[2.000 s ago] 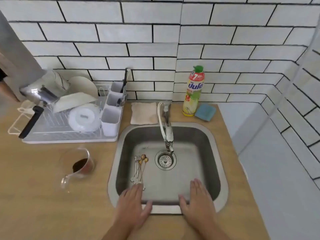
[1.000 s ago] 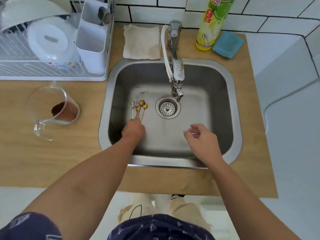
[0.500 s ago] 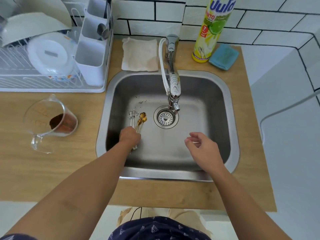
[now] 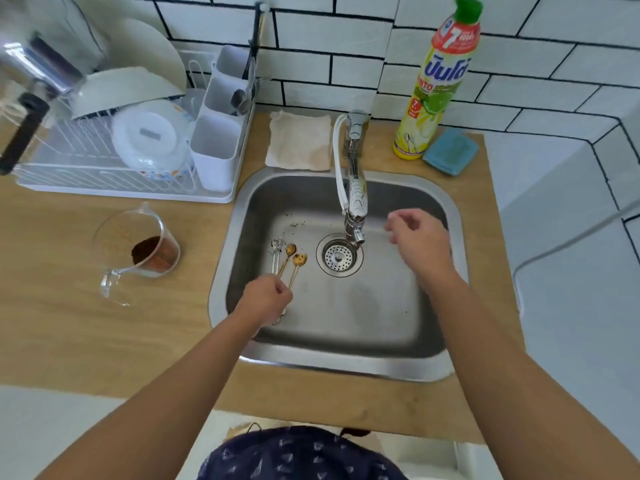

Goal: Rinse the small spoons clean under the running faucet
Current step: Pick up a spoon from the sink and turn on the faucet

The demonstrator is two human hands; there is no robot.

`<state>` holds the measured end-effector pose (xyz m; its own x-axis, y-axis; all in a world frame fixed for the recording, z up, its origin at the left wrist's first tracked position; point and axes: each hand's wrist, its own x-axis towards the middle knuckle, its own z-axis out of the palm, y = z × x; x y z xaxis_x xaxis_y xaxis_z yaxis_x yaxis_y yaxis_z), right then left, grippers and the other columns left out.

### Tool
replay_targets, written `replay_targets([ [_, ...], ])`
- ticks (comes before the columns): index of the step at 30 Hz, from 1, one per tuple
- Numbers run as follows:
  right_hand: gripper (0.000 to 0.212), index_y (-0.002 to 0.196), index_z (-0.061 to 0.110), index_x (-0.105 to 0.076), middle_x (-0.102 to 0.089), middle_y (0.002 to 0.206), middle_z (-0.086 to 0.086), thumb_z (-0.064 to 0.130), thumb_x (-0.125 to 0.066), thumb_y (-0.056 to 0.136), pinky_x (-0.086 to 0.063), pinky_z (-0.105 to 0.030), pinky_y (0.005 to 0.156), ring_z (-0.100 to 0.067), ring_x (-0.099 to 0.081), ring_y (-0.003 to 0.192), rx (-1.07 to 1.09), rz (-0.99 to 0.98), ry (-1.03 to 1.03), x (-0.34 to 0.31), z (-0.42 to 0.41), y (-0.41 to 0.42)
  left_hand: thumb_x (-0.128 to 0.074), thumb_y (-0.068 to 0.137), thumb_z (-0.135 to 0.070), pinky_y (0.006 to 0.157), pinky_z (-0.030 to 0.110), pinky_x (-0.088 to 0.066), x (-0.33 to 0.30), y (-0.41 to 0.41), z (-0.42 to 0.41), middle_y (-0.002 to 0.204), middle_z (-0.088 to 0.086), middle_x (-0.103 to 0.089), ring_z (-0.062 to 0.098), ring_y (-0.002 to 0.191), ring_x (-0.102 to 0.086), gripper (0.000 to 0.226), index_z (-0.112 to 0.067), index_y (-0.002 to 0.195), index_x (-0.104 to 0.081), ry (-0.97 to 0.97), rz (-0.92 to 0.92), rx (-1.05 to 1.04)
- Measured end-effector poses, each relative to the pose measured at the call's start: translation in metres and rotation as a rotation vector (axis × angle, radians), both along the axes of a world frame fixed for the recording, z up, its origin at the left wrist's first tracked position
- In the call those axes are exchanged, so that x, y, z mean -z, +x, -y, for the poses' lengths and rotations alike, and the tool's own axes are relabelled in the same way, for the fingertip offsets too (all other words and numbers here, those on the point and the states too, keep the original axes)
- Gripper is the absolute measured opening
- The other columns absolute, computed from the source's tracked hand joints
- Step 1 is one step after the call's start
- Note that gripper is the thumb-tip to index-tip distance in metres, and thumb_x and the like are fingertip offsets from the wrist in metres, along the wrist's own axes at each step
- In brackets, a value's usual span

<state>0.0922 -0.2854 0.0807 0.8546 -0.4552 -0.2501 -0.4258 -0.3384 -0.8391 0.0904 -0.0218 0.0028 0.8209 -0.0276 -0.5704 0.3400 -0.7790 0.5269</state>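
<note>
Several small spoons [image 4: 289, 257], silver and gold with brown grime on the bowls, lie in a bunch on the left floor of the steel sink [image 4: 349, 367]. My left hand [image 4: 266, 299] is curled round their handle ends, bowls pointing away from me. The chrome faucet [image 4: 356, 199] reaches over the drain [image 4: 339, 255]; no water stream shows. My right hand [image 4: 420, 242] hovers just right of the faucet head with loosely curled fingers, holding nothing.
A measuring cup [image 4: 138, 251] with brown powder stands on the wooden counter left of the sink. A white dish rack [image 4: 138, 147] with plates and a cutlery holder is behind it. A cloth [image 4: 299, 140], dish soap bottle [image 4: 436, 84] and blue sponge [image 4: 450, 150] sit behind the sink.
My right hand has moved up and away from me, from the sink's middle to beside the faucet head. My left hand stays on the spoon handles.
</note>
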Motion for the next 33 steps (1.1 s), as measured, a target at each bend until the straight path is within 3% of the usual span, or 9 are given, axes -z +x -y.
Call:
replay_targets([
  [4, 0.015, 0.087, 0.023, -0.069, -0.073, 0.076, 0.008, 0.029, -0.061, 0.098, -0.053, -0.021, 0.059, 0.001, -0.063, 0.059, 0.067, 0.089, 0.183, -0.034, -0.015, 0.074, -0.058, 0.098, -0.023, 0.062, 0.025, -0.048, -0.006, -0.004, -0.002, 0.087, -0.003, -0.066, 0.011, 0.072, -0.060, 0.010, -0.020, 0.104, -0.065, -0.140, 0.045, 0.025],
  [11, 0.023, 0.103, -0.001, -0.064, -0.069, 0.073, -0.009, 0.021, -0.058, 0.104, -0.057, -0.020, 0.052, -0.011, -0.063, 0.054, 0.088, -0.031, 0.390, -0.053, -0.038, 0.148, -0.062, 0.096, -0.029, 0.056, 0.018, -0.039, -0.010, -0.001, -0.004, 0.074, -0.015, -0.062, 0.003, 0.068, -0.057, 0.014, -0.027, 0.084, -0.067, -0.152, 0.129, 0.074],
  [14, 0.025, 0.085, 0.005, -0.053, -0.065, 0.071, -0.009, 0.022, -0.061, 0.103, -0.063, -0.026, 0.063, -0.011, -0.063, 0.054, 0.135, -0.038, 0.409, -0.048, -0.038, 0.156, -0.061, 0.096, -0.030, 0.057, 0.019, -0.038, -0.011, -0.002, -0.005, 0.072, -0.013, -0.062, 0.005, 0.066, -0.056, 0.016, -0.028, 0.081, -0.065, -0.154, 0.126, 0.097],
  [16, 0.026, 0.084, 0.007, -0.049, -0.064, 0.071, -0.009, 0.020, -0.062, 0.103, -0.059, -0.022, 0.057, -0.011, -0.061, 0.053, 0.168, -0.047, 0.430, -0.045, -0.036, 0.159, -0.061, 0.096, -0.030, 0.058, 0.020, -0.038, -0.010, -0.003, -0.006, 0.071, -0.013, -0.062, 0.005, 0.066, -0.056, 0.016, -0.028, 0.081, -0.065, -0.154, 0.127, 0.105],
  [19, 0.018, 0.111, 0.003, -0.058, -0.068, 0.075, -0.008, 0.020, -0.055, 0.105, -0.043, -0.013, 0.040, -0.008, -0.058, 0.052, 0.116, -0.112, 0.373, -0.045, -0.037, 0.161, -0.060, 0.096, -0.032, 0.059, 0.022, -0.042, -0.009, -0.004, -0.005, 0.072, -0.009, -0.070, 0.007, 0.066, -0.060, 0.015, -0.026, 0.083, -0.064, -0.171, 0.086, 0.103],
  [21, 0.021, 0.116, 0.001, -0.061, -0.069, 0.077, -0.005, 0.018, -0.052, 0.107, -0.038, -0.013, 0.034, -0.007, -0.060, 0.053, 0.091, -0.113, 0.363, -0.044, -0.039, 0.161, -0.058, 0.098, -0.033, 0.057, 0.022, -0.043, -0.009, -0.004, -0.003, 0.073, -0.010, -0.075, 0.008, 0.064, -0.062, 0.014, -0.026, 0.086, -0.064, -0.175, 0.042, 0.108],
  [25, 0.023, 0.115, 0.000, -0.061, -0.068, 0.076, -0.005, 0.016, -0.048, 0.108, -0.046, -0.017, 0.044, -0.011, -0.065, 0.058, 0.112, -0.079, 0.421, -0.041, -0.043, 0.160, -0.057, 0.099, -0.033, 0.055, 0.021, -0.043, -0.008, -0.003, 0.000, 0.074, -0.012, -0.075, 0.006, 0.062, -0.063, 0.014, -0.026, 0.089, -0.063, -0.161, 0.029, 0.150],
  [30, 0.022, 0.096, 0.005, -0.061, -0.072, 0.082, -0.007, 0.019, -0.049, 0.108, -0.034, -0.013, 0.031, -0.014, -0.069, 0.063, 0.140, -0.036, 0.441, -0.040, -0.043, 0.163, -0.056, 0.099, -0.033, 0.052, 0.020, -0.040, -0.008, 0.000, 0.004, 0.075, -0.010, -0.075, 0.003, 0.053, -0.055, 0.014, -0.026, 0.089, -0.062, -0.158, 0.024, 0.179],
  [33, 0.019, 0.107, 0.003, -0.060, -0.071, 0.082, -0.006, 0.017, -0.047, 0.108, -0.036, -0.013, 0.033, -0.014, -0.069, 0.061, 0.141, -0.032, 0.473, -0.042, -0.042, 0.164, -0.056, 0.099, -0.034, 0.053, 0.021, -0.041, -0.006, 0.001, 0.006, 0.076, -0.009, -0.075, 0.005, 0.055, -0.055, 0.014, -0.026, 0.091, -0.063, -0.166, 0.012, 0.168],
])
